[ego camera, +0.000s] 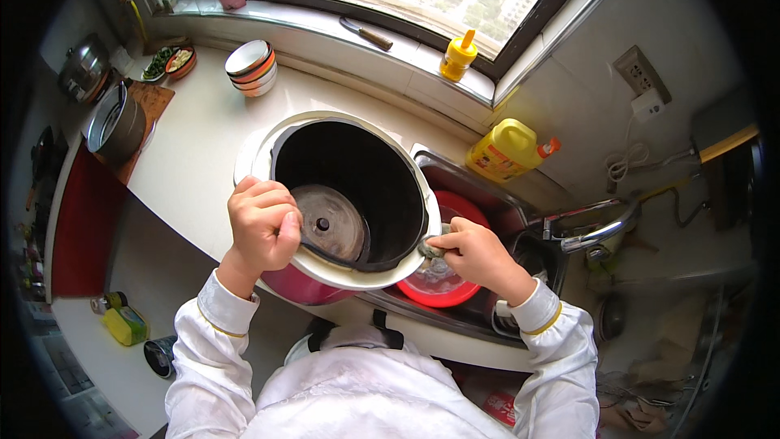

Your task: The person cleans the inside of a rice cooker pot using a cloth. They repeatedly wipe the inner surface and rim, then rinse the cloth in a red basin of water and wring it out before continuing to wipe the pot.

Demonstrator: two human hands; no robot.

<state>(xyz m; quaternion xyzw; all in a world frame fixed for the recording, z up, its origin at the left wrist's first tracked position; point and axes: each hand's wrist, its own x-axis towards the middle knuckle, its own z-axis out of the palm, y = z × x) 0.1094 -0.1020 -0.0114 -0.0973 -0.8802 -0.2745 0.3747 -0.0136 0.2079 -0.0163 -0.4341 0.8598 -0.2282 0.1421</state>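
An electric pressure cooker body (311, 286), with a white rim and a magenta side, stands tilted on the counter's front edge with no lid on. Inside its black cavity lies a round, stained metal heating plate (323, 222) with a dark centre knob. My left hand (266, 224) is closed on the cooker's near left rim. A greyish-green scouring pad (432, 248) is pinched in my right hand (478, 254) and pressed to the rim's right side. Below that hand, a red plastic basin (436, 299) of sudsy water sits in the sink.
The metal sink (487, 180) has a chrome faucet (600, 231) at right. Behind it stands a yellow detergent jug (503, 149). Stacked bowls (251, 67) and a grey pot (119, 128) are on the counter (189, 195). A knife (368, 35) lies on the windowsill.
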